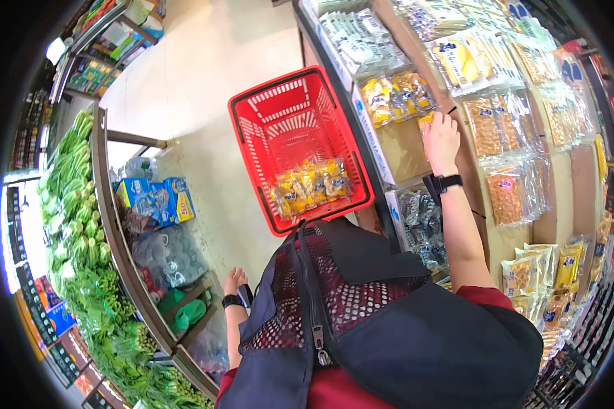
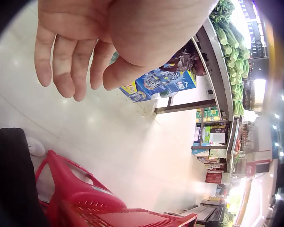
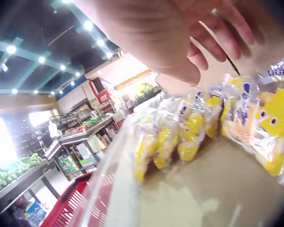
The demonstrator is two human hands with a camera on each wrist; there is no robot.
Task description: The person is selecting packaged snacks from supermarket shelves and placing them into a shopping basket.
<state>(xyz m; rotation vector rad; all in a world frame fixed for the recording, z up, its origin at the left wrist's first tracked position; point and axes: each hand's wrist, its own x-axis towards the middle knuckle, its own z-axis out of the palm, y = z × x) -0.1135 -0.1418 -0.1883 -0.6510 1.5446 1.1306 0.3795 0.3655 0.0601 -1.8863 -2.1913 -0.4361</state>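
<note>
Yellow packet (image 1: 424, 122) — half hidden by right fingers (image 3: 231, 50), loosely apart, contact unclear — left fingers (image 2: 63, 73) relaxed, empty.

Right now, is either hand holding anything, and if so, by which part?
Nothing, as far as the views show: the left hand is empty, and the right hand is by the yellow packets with nothing visible between thumb and fingers.

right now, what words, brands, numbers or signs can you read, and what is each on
"50": yellow part of the blue and yellow cardboard box
Too blurred to read: lettering on the yellow and clear plastic packets in the red plastic basket
Too small to read: print on the flat, orange-brown plastic packets
</note>
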